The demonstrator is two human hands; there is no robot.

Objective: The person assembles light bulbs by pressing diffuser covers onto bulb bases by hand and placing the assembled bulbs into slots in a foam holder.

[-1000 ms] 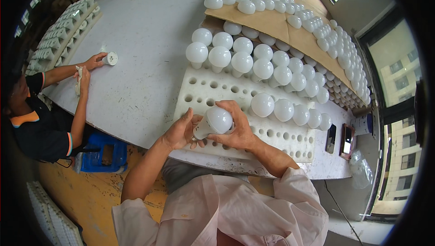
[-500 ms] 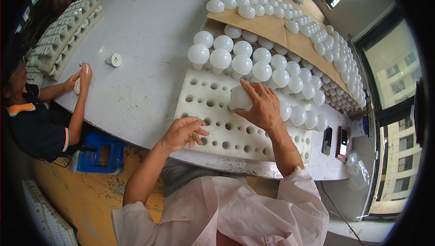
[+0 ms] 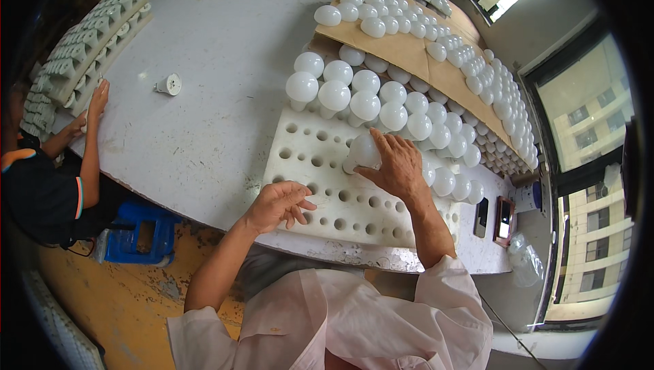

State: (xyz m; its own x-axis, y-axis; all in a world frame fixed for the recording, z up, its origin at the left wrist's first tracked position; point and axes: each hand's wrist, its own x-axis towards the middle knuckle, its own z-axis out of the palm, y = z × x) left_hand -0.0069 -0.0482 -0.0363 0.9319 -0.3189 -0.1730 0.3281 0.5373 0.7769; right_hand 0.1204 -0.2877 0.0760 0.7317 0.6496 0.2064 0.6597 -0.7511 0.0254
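While the left hand hangs empty, the right hand clasps a bulb

Left grip apart; right grip clamped on the white bulb at the foam tray. If its hidden base misses a hole, or it nudges neighbouring bulbs, something could topple. Beyond, a co-worker's hands have shifted along the tabletop to beside stacked trays since half a second ago.

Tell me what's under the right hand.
A white bulb, its left side showing, over the foam tray. The right hand covers the bulb's right side; the tray directly beneath the bulb is hidden.
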